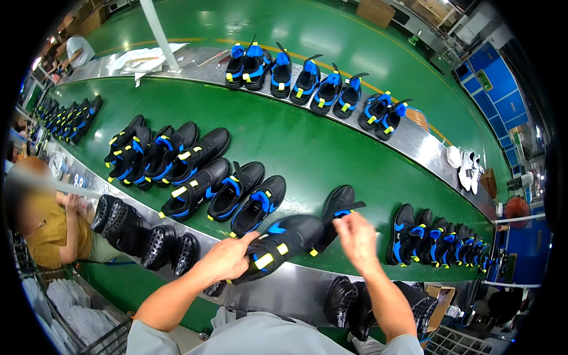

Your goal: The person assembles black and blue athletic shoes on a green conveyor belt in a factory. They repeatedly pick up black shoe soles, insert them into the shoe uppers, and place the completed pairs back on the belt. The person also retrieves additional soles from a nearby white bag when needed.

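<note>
My left hand [229, 258] grips a black sneaker [299, 232] by its heel end. This sneaker has blue panels and yellow tabs and is tilted over the near edge of the green belt, its toe pointing right and away. My right hand [358, 241] is closed at the collar and loose strap of a second black sneaker [339, 200], just behind the first. The held shoe partly covers that second one, and its exact finger contact is hard to see. Left of it, a matching sneaker [260, 204] rests on the belt.
More sneakers [198, 157] stand in groups along the green belt [331, 157], with another row [307, 80] on the far metal ledge. Black shoe lasts [160, 245] line the near ledge. A person in a yellow top [50, 236] sits at the left. White shoes [470, 171] lie far right.
</note>
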Available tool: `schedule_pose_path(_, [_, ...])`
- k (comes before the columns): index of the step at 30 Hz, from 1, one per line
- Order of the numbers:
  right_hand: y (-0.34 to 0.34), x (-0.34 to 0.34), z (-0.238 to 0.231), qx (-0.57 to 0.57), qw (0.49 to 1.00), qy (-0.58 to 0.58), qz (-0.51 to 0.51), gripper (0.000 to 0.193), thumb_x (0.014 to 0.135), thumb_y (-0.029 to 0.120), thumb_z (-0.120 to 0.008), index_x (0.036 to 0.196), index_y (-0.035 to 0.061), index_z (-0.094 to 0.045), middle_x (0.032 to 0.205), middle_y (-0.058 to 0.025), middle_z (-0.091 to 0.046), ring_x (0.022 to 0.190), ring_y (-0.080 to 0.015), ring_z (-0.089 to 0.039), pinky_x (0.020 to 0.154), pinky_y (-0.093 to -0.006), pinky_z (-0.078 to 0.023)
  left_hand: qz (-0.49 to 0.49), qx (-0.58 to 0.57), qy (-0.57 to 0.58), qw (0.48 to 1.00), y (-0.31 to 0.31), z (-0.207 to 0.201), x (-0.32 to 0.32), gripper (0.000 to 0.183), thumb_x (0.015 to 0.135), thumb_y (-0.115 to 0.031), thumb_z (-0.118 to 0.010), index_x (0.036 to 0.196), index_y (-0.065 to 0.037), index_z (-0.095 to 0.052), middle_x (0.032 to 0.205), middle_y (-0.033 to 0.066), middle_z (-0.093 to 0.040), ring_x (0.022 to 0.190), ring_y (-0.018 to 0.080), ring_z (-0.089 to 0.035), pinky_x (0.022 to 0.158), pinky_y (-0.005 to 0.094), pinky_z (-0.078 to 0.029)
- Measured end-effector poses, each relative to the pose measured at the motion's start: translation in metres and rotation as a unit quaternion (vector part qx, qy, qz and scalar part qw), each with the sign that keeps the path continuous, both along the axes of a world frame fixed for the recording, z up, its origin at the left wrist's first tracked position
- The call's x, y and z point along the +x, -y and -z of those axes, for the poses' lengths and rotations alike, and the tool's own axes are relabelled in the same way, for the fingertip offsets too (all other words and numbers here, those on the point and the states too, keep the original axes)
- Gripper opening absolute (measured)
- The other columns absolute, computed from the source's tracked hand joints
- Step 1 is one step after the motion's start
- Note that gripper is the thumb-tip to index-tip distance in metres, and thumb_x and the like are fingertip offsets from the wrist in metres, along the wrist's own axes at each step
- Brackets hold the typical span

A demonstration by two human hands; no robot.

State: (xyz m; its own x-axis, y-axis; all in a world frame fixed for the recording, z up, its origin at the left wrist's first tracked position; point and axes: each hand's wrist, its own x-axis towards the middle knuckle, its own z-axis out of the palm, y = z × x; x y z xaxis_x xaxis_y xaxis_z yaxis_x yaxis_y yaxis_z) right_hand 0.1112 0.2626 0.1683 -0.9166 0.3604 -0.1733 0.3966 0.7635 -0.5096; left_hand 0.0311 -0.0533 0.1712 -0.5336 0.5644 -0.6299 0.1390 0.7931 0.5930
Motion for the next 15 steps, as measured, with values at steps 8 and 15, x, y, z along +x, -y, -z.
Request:
schedule_pose_path(8, [-0.052, -0.001, 0.063, -0.026, 0.998, 0.02, -0.047, 0.054, 0.082, 0.012, -0.075, 0.129, 0.0013, -0.052, 0.124, -0.0235, -0.06, 0.117, -0.0442, -0.054, 0.1, -0.0503, -0.046, -0.2, 0.029, 0.137, 0.97, -0.088, 0.08, -0.027, 0.06, 0.085, -0.02, -0.061, 0.137, 0.008, -0.051, 0.12, 0.0317, -0.067, 0.095, 0.0416, -0.073, 0.075, 0.0475, -0.062])
schedule_pose_path(15, [-0.077, 0.004, 0.104, -0.027, 0.987, -0.103, -0.118, 0.034, 0.073, -0.002, -0.067, 0.106, 0.0085, -0.067, 0.104, -0.0154, -0.067, 0.109, -0.0396, -0.059, 0.099, -0.0493, -0.048, -0.019, 0.123, -0.321, 0.939, -0.185, 0.056, 0.048, 0.041, 0.087, -0.022, -0.072, 0.118, -0.002, -0.053, 0.091, 0.0188, -0.065, 0.093, 0.0378, -0.068, 0.073, 0.0477, -0.058])
